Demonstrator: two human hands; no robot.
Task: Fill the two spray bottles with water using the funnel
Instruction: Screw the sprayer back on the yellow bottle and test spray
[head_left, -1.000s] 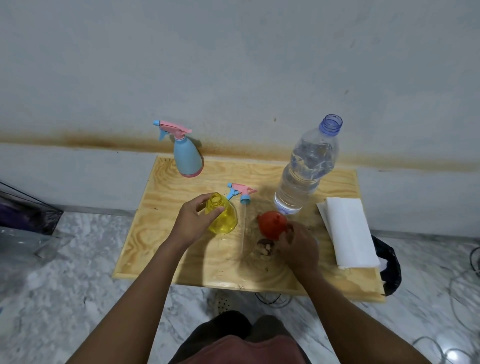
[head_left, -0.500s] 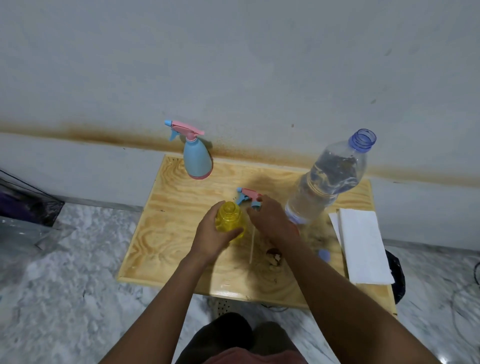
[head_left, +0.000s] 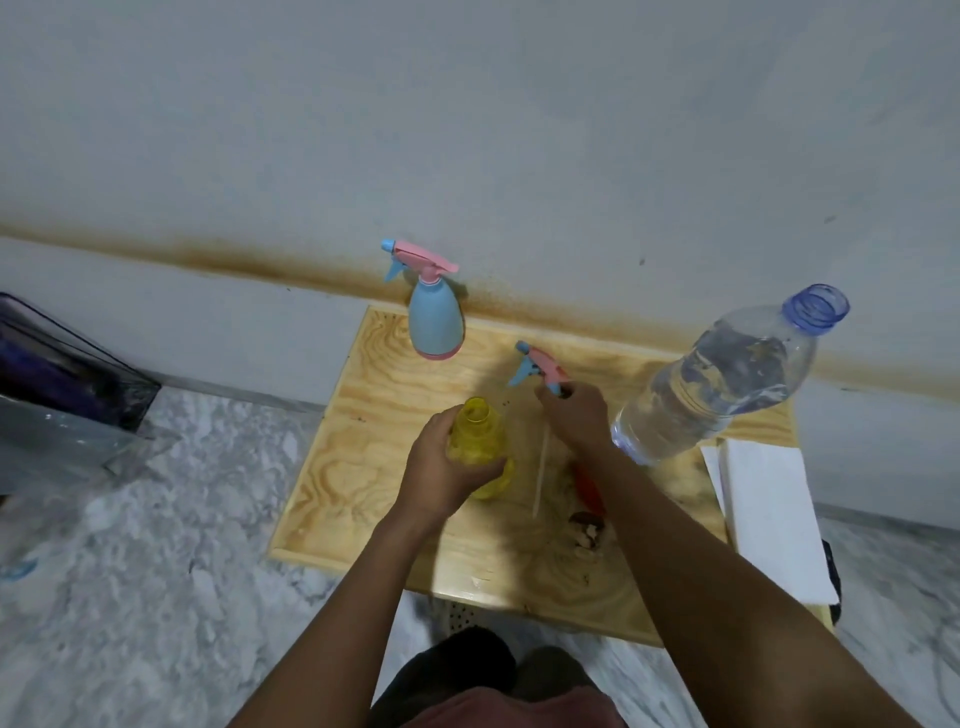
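Wooden tabletop (head_left: 363, 467): open wood runs from centre to the left edge. At centre, the left hand (head_left: 441, 467) wraps the upright, uncapped, translucent yellow spray bottle (head_left: 480, 436). Just right of it, the right hand (head_left: 574, 415) pinches the pink-and-blue spray head (head_left: 540, 366), its white dip tube pointing toward the near edge. The blue spray bottle (head_left: 435, 322) stands at the far edge.

It looks like a room in a home: a low plywood table (head_left: 363, 493) stands against a bare painted wall (head_left: 467, 130) that fills the upper half of the frame, on a grey marbled floor (head_left: 130, 571) at lower left. A brown stain (head_left: 260, 262) runs along the wall across the middle, and a small spray bottle (head_left: 435, 322) and a water bottle (head_left: 717, 384) stand on the table.
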